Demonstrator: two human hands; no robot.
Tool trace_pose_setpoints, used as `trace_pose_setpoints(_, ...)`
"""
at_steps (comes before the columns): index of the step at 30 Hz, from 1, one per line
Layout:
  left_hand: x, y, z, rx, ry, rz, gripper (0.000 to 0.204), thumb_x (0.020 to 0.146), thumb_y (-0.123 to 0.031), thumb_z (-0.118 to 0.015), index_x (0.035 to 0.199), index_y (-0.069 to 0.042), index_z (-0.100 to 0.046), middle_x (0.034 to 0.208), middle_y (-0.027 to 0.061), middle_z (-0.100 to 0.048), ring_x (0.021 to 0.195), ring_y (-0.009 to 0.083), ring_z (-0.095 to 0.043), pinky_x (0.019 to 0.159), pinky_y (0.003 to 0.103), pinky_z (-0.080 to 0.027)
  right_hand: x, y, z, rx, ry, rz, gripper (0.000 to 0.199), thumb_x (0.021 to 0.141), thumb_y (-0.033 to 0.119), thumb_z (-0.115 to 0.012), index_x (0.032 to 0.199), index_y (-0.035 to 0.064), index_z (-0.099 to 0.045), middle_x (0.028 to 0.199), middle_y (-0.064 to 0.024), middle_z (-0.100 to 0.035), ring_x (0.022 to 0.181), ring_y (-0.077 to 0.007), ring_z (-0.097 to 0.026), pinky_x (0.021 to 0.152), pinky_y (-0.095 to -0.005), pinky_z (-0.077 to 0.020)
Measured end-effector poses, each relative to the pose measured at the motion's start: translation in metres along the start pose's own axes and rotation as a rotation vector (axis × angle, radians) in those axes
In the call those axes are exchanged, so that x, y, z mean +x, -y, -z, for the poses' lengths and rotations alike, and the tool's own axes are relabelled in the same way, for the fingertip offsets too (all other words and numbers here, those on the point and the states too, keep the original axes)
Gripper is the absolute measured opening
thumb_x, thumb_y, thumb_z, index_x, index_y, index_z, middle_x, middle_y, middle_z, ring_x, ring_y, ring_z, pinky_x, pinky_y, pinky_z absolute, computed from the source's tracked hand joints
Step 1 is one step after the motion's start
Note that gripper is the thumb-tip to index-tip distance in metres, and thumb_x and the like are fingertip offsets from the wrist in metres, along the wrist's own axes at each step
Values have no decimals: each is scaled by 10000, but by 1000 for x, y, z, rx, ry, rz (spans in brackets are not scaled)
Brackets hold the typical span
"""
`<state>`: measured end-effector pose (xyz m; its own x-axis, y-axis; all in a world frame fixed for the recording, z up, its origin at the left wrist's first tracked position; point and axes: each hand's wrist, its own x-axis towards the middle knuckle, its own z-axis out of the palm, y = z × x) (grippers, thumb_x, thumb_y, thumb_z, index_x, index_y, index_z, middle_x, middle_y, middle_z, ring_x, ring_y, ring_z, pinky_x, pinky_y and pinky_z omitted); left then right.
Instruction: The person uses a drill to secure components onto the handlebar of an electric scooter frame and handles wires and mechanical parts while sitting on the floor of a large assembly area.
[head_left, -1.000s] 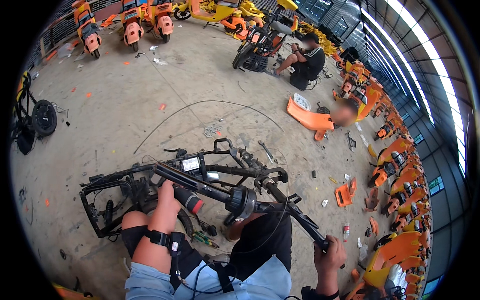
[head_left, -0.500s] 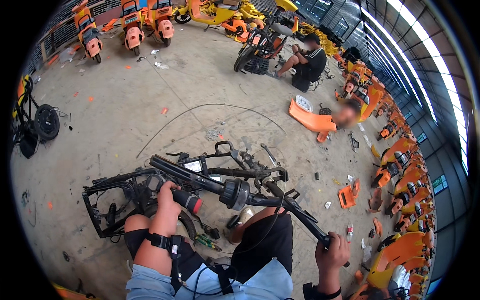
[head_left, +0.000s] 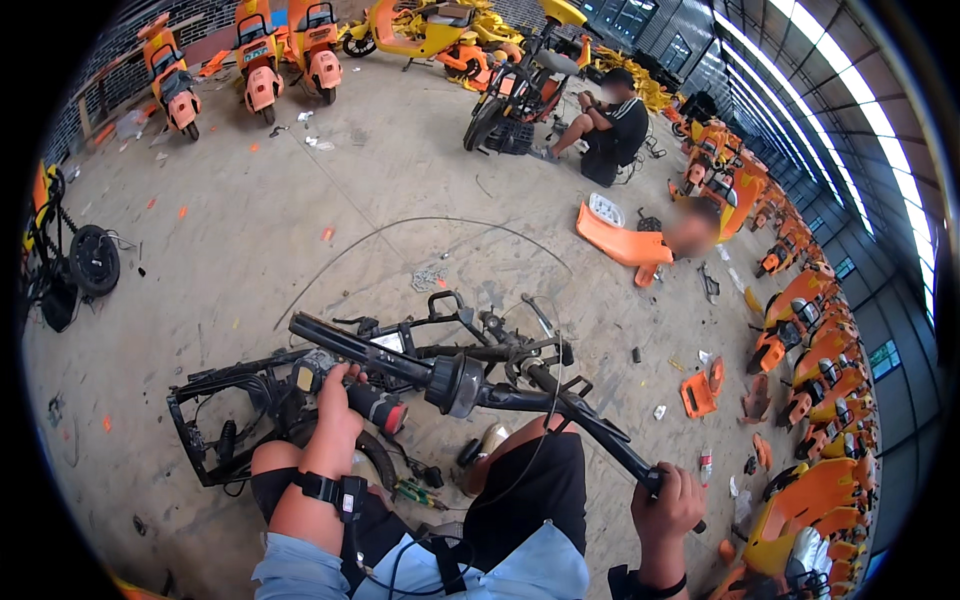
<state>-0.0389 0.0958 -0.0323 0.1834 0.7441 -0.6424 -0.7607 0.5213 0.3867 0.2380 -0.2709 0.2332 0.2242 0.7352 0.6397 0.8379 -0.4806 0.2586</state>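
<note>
A long black metal tube part [head_left: 505, 395] with a thick round collar lies slantwise before my knees, above a stripped black scooter frame [head_left: 190, 400]. My right hand [head_left: 668, 500] is wrapped round the tube's near right end. Left of the collar, my left hand [head_left: 338, 392] is closed on a black power tool [head_left: 376, 408] with a red-rimmed end; its exact kind is partly hidden by my fingers and the tube. A thin cable [head_left: 553, 410] loops down across the tube. Green-handled pliers [head_left: 418, 492] lie on the floor between my legs.
A long bent cable [head_left: 430, 219] arcs over the floor ahead. Orange body panels [head_left: 620, 238] lie to the right, partly behind a blurred patch. Another person [head_left: 622, 125] crouches by a partly stripped scooter [head_left: 520, 95]. Rows of orange-yellow scooters [head_left: 800, 350] line the right side.
The tube's far left end and collar have shifted slightly left and down. My left hand stays on the power tool, and my right hand keeps its hold on the tube.
</note>
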Motion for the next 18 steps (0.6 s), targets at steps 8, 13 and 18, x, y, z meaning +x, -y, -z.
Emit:
trace_pose_setpoints(8, -11, 13, -15, 111, -38, 7, 185, 914, -129, -630, 1045, -2, -602, 969, 120, -676, 853, 270, -680, 801, 407, -580, -3, -1, 0, 23, 21, -18, 172, 749, 121, -666, 906, 63, -627, 778, -88, -633, 665, -293, -619, 604, -403, -464)
trace_pose_setpoints(13, -7, 8, -1, 118, 2, 60, 196, 890, -168, -691, 1013, -26, -638, 995, 78, -679, 871, 255, -684, 810, 414, -568, -5, 2, 2, 40, 20, -12, 190, 736, 109, -672, 915, 62, -629, 778, -88, -635, 661, -297, -618, 605, -402, -464)
trace_pose_setpoints(18, -31, 16, -12, 269, 13, 54, 183, 899, -207, -697, 1003, -59, -668, 922, 51, -689, 791, 220, -689, 698, 407, -572, -17, -5, -3, 3, -3, -24, 177, 750, 168, -664, 912, 99, -652, 788, -46, -651, 661, -245, -619, 585, -385, -436)
